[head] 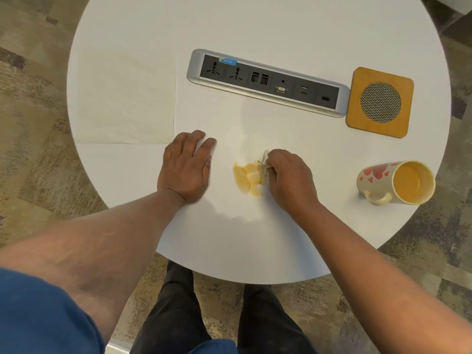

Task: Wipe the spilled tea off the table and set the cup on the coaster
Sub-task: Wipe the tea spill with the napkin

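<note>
A yellow-brown tea puddle (247, 178) lies on the round white table (255, 26), near its front middle. My right hand (288, 178) is closed around a small crumpled white tissue (266, 159) that touches the puddle's right edge. My left hand (187, 166) rests flat on the table to the left of the spill, fingers spread, holding nothing. A cream cup with red hearts (396, 182) lies on its side at the right edge of the table, its mouth facing me. The wooden coaster (379, 102) with a round metal mesh centre sits behind the cup, at the right.
A silver and black power and data socket strip (268, 83) is set into the table's middle, running diagonally. A large white paper towel (122, 98) lies spread on the table's left part. Patterned carpet surrounds the table; my legs stand below its front edge.
</note>
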Motion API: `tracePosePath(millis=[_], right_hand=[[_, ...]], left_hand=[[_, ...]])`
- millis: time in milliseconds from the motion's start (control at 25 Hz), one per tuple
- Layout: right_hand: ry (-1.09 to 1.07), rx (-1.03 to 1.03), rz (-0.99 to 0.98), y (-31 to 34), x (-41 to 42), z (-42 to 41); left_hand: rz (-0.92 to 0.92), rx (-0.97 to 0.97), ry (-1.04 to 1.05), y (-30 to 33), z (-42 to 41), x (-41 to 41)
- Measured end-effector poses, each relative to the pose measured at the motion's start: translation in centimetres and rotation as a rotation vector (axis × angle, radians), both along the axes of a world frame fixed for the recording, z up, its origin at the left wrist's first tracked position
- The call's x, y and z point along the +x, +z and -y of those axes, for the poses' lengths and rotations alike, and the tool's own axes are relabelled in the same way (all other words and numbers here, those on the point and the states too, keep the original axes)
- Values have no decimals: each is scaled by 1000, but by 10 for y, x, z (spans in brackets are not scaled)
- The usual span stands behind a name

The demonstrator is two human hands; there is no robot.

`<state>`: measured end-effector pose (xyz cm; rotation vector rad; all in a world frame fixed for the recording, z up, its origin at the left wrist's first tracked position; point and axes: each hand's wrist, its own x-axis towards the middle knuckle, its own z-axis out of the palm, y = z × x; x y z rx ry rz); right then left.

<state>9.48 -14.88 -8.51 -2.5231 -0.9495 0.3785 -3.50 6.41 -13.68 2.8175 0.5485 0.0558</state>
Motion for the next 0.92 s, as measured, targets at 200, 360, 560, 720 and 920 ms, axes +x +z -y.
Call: tracePosePath(millis=[200, 360, 560, 720, 920], right_hand=[[191, 32, -66, 0, 2, 0], [210, 86, 73, 0, 14, -5], [255, 20, 57, -5, 14, -10], [426, -11, -39, -3, 1, 0], [-163, 210, -670, 13, 3, 10]], left_hand=[[-4, -5, 3, 0, 0, 0], [-20, -9, 5, 1, 0, 0], [-16, -10, 3, 1, 0, -1], [-12, -17, 3, 0, -1, 0], [-29, -22, 3, 0, -1, -1]])
